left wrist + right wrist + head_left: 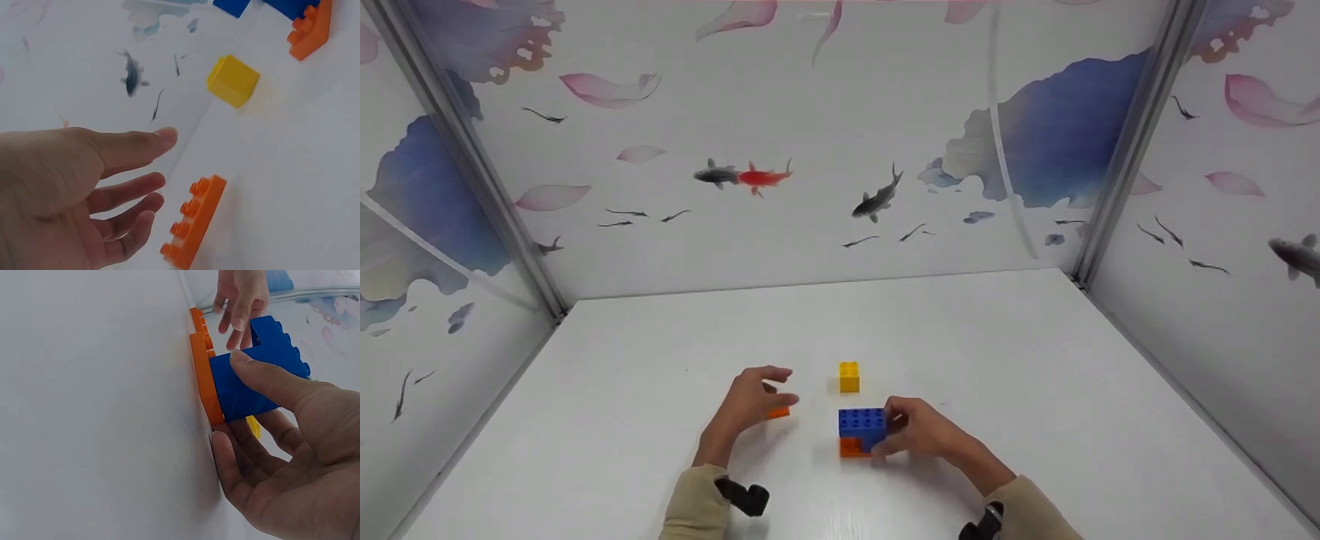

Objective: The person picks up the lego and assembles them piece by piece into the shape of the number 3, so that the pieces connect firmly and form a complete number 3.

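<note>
My right hand (924,432) grips a small stack from its right side, with the thumb on the near face of a blue brick (242,385) and the fingers behind it. The stack has blue bricks (861,420) over an orange brick (849,448), whose studs show at the left end; it stands on the table. My left hand (748,403) hovers over a second orange brick (778,412), fingers loosely bent and thumb apart. In the left wrist view this flat orange brick (197,222) lies just beyond the fingertips, with a row of studs along it.
A yellow brick (849,379) stands on the white table (960,330) behind the blue stack. White panels (810,240) printed with fish and petals enclose the table at the back and both sides, with metal posts (1132,142) at the corners.
</note>
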`<action>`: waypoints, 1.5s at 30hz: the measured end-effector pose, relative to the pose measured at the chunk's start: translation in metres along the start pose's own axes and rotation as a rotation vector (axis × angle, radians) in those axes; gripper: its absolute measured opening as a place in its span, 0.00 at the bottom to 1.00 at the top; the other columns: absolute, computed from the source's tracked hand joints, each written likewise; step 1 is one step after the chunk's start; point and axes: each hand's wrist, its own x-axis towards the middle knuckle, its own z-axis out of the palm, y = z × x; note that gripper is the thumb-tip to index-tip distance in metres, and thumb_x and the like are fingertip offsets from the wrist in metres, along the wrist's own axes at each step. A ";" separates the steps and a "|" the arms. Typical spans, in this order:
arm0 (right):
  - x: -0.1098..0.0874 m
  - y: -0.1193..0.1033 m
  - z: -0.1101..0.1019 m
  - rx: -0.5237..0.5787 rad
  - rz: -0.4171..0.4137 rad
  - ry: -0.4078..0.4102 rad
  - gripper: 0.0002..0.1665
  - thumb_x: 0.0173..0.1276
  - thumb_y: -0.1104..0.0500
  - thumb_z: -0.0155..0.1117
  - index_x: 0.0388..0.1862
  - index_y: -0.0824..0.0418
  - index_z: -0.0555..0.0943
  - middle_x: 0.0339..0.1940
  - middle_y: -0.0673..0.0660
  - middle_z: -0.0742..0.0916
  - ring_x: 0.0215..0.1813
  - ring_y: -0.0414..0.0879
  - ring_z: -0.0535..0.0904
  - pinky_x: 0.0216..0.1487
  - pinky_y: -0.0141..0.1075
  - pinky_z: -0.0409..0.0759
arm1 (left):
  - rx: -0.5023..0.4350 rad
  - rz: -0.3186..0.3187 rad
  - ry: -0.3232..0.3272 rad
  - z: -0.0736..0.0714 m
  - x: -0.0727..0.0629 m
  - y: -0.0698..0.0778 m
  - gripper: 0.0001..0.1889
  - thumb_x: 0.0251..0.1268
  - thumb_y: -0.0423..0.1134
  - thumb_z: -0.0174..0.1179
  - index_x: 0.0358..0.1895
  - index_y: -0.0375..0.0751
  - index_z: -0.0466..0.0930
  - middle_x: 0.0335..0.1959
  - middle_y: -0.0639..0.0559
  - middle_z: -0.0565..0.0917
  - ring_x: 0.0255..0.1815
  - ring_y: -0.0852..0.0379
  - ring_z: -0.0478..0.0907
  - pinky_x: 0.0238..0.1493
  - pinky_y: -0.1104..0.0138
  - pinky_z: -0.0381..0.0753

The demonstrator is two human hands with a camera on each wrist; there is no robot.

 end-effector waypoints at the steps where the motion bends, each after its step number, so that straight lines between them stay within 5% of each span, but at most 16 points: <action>1: 0.000 0.000 0.000 -0.001 0.001 0.001 0.22 0.51 0.56 0.83 0.38 0.55 0.77 0.49 0.53 0.84 0.50 0.48 0.78 0.60 0.47 0.79 | 0.009 0.013 -0.015 0.004 0.002 0.005 0.27 0.60 0.41 0.72 0.64 0.42 0.79 0.61 0.44 0.82 0.58 0.47 0.78 0.53 0.59 0.85; 8: 0.002 0.002 0.000 -0.001 -0.037 -0.002 0.22 0.51 0.56 0.82 0.38 0.56 0.78 0.49 0.53 0.85 0.50 0.47 0.80 0.62 0.49 0.80 | -0.002 0.095 -0.060 0.035 0.020 0.030 0.31 0.64 0.41 0.69 0.70 0.43 0.71 0.66 0.42 0.78 0.64 0.42 0.76 0.62 0.52 0.81; 19: 0.002 0.003 0.000 0.024 -0.015 -0.007 0.22 0.52 0.53 0.82 0.39 0.56 0.78 0.49 0.53 0.85 0.51 0.48 0.80 0.64 0.50 0.79 | -0.128 0.036 -0.084 0.062 0.051 0.040 0.34 0.63 0.37 0.69 0.73 0.43 0.68 0.69 0.43 0.75 0.66 0.43 0.74 0.65 0.52 0.79; 27: 0.002 0.002 0.000 0.034 -0.017 -0.003 0.22 0.52 0.54 0.82 0.38 0.56 0.78 0.48 0.53 0.85 0.51 0.47 0.80 0.63 0.49 0.79 | -0.143 0.023 -0.060 0.073 0.057 0.037 0.27 0.62 0.34 0.69 0.66 0.41 0.76 0.63 0.43 0.80 0.61 0.45 0.76 0.64 0.54 0.79; 36: 0.002 0.002 0.000 0.016 -0.042 -0.004 0.21 0.51 0.56 0.83 0.37 0.57 0.78 0.47 0.53 0.85 0.49 0.47 0.80 0.59 0.47 0.80 | -0.153 0.067 -0.060 0.061 0.053 0.043 0.20 0.63 0.37 0.69 0.59 0.39 0.81 0.51 0.44 0.83 0.50 0.50 0.78 0.56 0.62 0.84; 45: 0.001 0.001 0.000 0.003 -0.029 0.000 0.21 0.52 0.56 0.82 0.37 0.57 0.77 0.47 0.53 0.85 0.49 0.47 0.80 0.60 0.47 0.80 | -0.164 0.168 -0.101 0.040 0.028 0.059 0.23 0.65 0.42 0.68 0.62 0.40 0.79 0.55 0.43 0.83 0.54 0.47 0.83 0.55 0.60 0.85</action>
